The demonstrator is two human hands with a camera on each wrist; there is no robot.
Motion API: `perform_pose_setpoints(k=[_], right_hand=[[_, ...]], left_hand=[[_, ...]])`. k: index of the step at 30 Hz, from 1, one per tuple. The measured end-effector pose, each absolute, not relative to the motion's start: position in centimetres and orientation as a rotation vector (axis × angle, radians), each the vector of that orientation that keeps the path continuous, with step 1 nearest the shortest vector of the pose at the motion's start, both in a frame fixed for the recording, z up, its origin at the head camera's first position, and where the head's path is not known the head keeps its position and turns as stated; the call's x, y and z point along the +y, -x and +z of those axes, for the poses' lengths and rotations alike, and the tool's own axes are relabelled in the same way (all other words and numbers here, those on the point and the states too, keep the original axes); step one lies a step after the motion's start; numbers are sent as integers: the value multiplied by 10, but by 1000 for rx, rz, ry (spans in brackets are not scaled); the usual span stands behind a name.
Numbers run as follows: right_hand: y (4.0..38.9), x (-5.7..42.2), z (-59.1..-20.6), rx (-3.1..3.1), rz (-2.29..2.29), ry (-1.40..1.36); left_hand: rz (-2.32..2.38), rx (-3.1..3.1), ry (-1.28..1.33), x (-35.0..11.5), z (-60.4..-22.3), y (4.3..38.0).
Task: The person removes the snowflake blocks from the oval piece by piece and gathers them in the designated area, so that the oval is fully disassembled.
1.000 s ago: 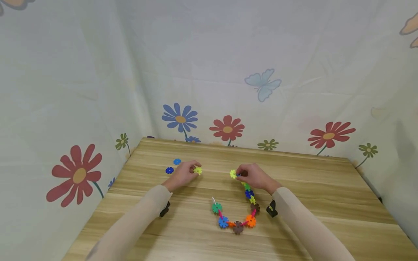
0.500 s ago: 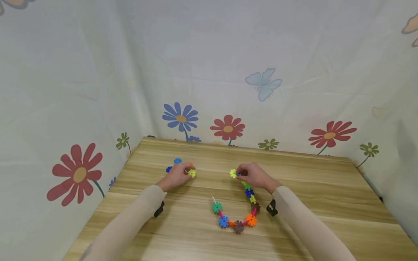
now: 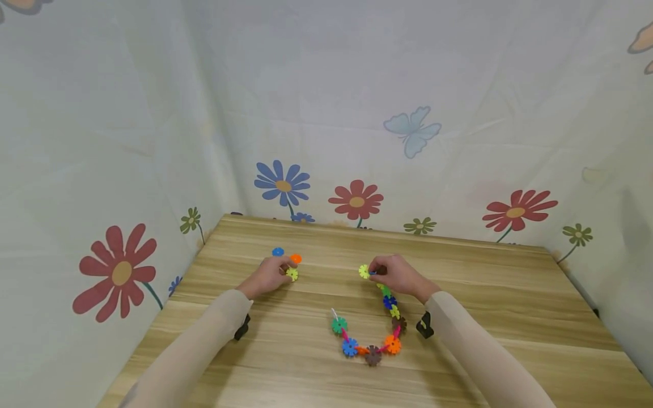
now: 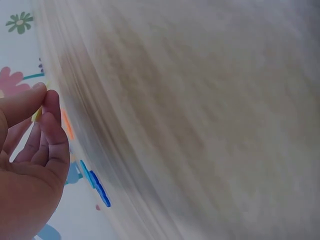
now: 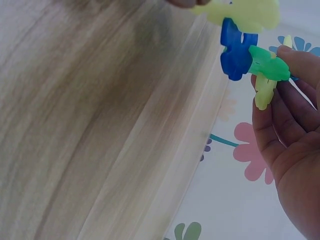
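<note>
Between thumb and fingertips, my left hand (image 3: 266, 276) pinches a yellow-green snowflake disc (image 3: 292, 274), a small notched plastic piece; only its yellow edge shows in the left wrist view. My right hand (image 3: 400, 275) pinches one end of a chain of interlocked snowflake discs, its yellow-green end disc (image 3: 364, 272) sticking out to the left. From there the chain curves down over the table, through an orange disc (image 3: 392, 344) and a brown disc (image 3: 373, 355), to a green disc (image 3: 339, 324) and a white disc (image 3: 334, 313). A green link (image 5: 270, 66) shows by the right fingers.
Beyond my left hand lie a loose orange disc (image 3: 296, 258) and a light blue disc (image 3: 278, 251). A dark blue disc (image 4: 100, 189) shows in the left wrist view. Flower-printed cloth (image 3: 316, 113) stands behind the wooden table (image 3: 490, 323).
My left hand has moved left and a little nearer with the yellow-green disc. The loose orange disc has come into sight, the dark blue one is covered. My right hand stays in place.
</note>
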State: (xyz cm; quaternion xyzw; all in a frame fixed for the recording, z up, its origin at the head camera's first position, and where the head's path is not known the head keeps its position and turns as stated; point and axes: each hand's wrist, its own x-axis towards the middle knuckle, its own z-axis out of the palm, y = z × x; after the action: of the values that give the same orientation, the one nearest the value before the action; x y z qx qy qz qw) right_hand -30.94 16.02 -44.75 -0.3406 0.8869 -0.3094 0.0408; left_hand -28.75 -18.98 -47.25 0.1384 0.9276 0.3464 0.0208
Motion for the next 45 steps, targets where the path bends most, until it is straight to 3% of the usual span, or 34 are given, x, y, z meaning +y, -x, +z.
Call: perform_pose_setpoints(k=[45], right_hand=[[308,158,-447,2707,-959,1064]], left_hand=[[803,2963,-415,-198,-475,297]])
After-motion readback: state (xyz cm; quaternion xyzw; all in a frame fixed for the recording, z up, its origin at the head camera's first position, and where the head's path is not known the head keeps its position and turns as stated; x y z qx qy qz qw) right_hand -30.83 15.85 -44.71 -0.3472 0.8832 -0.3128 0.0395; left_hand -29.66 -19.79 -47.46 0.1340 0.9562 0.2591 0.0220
